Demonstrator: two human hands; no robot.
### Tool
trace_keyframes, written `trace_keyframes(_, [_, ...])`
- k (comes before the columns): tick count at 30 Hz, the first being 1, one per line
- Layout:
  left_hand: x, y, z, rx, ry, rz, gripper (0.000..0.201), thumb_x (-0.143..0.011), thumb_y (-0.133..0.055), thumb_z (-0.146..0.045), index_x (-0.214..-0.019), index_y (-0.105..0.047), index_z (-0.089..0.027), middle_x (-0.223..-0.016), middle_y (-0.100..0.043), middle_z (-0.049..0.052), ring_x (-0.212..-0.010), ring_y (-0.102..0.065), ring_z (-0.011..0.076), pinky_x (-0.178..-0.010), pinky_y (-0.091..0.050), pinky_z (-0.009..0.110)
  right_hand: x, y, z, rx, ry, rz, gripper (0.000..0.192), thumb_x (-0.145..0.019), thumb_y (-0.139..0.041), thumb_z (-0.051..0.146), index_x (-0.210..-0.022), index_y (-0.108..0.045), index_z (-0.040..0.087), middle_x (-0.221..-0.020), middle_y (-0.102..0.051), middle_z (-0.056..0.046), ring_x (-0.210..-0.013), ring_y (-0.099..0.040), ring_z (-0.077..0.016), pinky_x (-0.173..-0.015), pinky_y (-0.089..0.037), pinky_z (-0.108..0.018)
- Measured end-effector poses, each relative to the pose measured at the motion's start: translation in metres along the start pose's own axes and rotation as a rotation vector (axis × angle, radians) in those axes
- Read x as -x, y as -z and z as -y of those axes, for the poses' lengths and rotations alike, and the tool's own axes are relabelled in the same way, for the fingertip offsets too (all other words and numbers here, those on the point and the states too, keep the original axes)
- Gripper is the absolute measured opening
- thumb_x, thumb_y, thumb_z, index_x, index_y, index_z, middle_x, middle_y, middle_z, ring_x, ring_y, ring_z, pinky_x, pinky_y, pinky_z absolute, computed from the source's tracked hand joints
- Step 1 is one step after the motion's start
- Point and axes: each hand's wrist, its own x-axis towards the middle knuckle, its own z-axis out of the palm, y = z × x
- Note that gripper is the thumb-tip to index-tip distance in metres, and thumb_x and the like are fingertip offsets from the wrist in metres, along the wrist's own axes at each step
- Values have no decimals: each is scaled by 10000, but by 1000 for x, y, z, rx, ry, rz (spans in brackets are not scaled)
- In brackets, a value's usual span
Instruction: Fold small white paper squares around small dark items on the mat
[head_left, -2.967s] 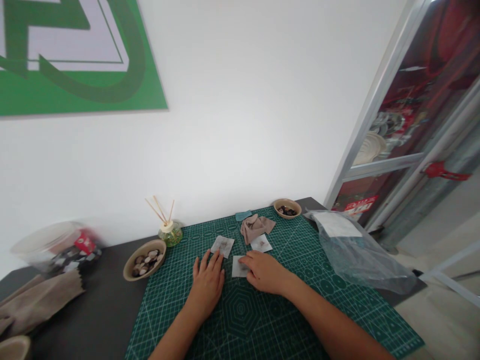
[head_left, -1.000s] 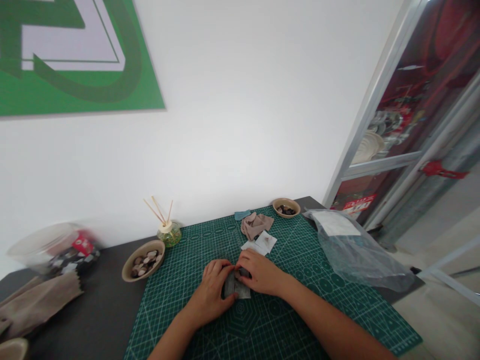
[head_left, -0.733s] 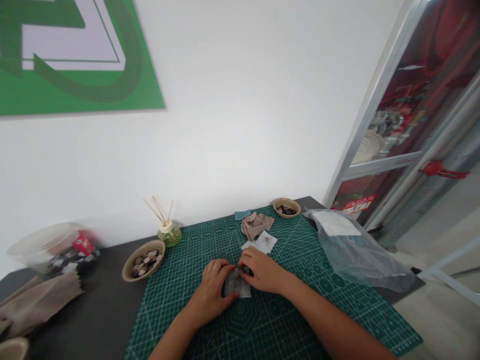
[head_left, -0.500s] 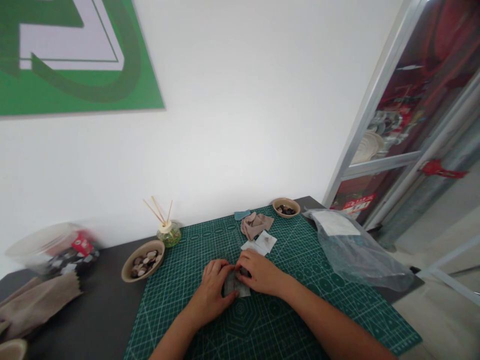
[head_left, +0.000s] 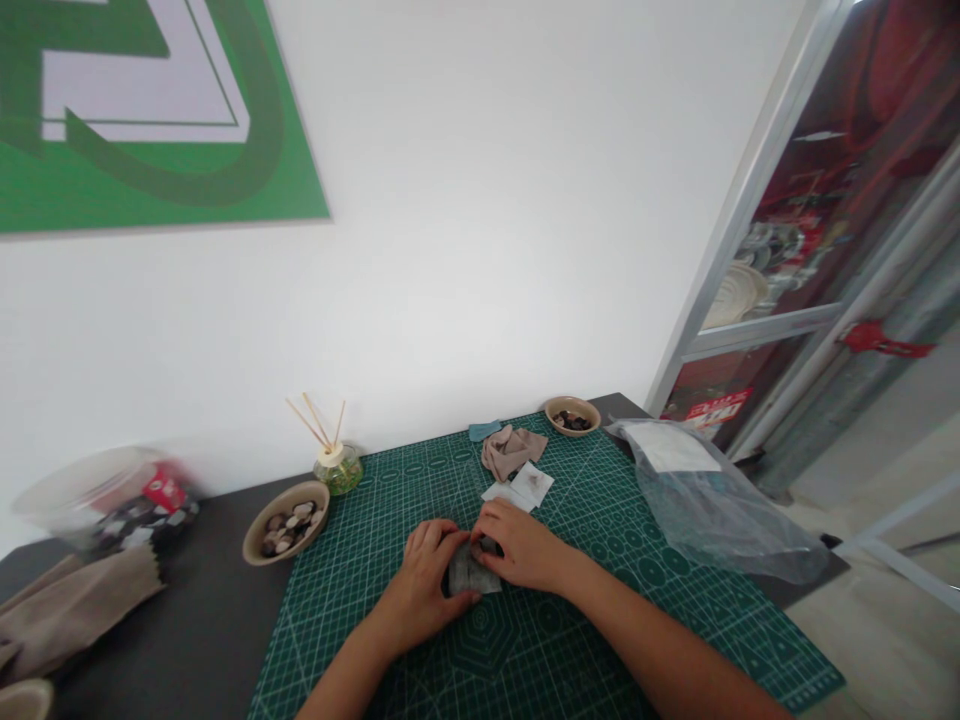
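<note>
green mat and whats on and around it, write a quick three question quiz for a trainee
1. Which thing do the left hand and right hand both touch?
A) glass bottle
B) grey piece
C) crumpled cloth

2. True or false: the teal scrap lies farther from the person than both hands.

3. Fill the gap: the clear plastic bag lies at the green mat's ___ side, as the person sees it.

Key: 1 B; 2 true; 3 right

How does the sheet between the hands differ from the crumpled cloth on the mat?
Left hand and right hand touch the sheet; neither touches the crumpled cloth. The sheet is gray, the cloth brownish. The sheet lies nearer, the cloth farther. Both are over the mat.
</note>
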Motion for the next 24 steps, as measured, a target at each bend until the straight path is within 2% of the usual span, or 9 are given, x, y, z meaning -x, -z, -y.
trace_keyframes(6, [0, -2, 1, -4, 2, -2, 571, -662, -748, -215, -1184, -520, -238, -1166, -496, 68, -1122, -432, 285, -984, -355, 470, 1, 2, -1, 11, -29, -12, 96, -827, -587, 175, -907, -630, 145, -919, -565, -68, -917, -519, -201, -812, -425, -313])
trace_keyframes(12, [-1, -2, 2, -6, -15, -22, 527, -685, -731, -228, -1173, -530, -238, -1156, -506, 68, -1111, -445, 286, -973, -366, 466, 0, 1, -2, -17, 23, 11, 94, -820, -600, 180, -901, -635, 146, -908, -570, -61, -903, -516, -191, -815, -422, -308])
trace_keyframes(17, [0, -4, 4, -8, -11, -30, 571, -674, -748, -233, -1197, -517, -233, -1168, -502, 73, -1124, -438, 288, -979, -362, 471, -1, 2, -2, 11, -30, -24, 100, -823, -599, 178, -902, -638, 132, -910, -575, -71, -909, -520, -201, -805, -425, -315])
trace_keyframes(24, [-1, -3, 2, -1, 4, -23, 543, -685, -730, -228, -1187, -523, -239, -1164, -511, 78, -1116, -451, 299, -972, -361, 482, 0, 0, 1, -24, 21, -5, 107, -816, -608, 181, -911, -641, 147, -910, -579, -61, -900, -526, -192, -808, -429, -305])
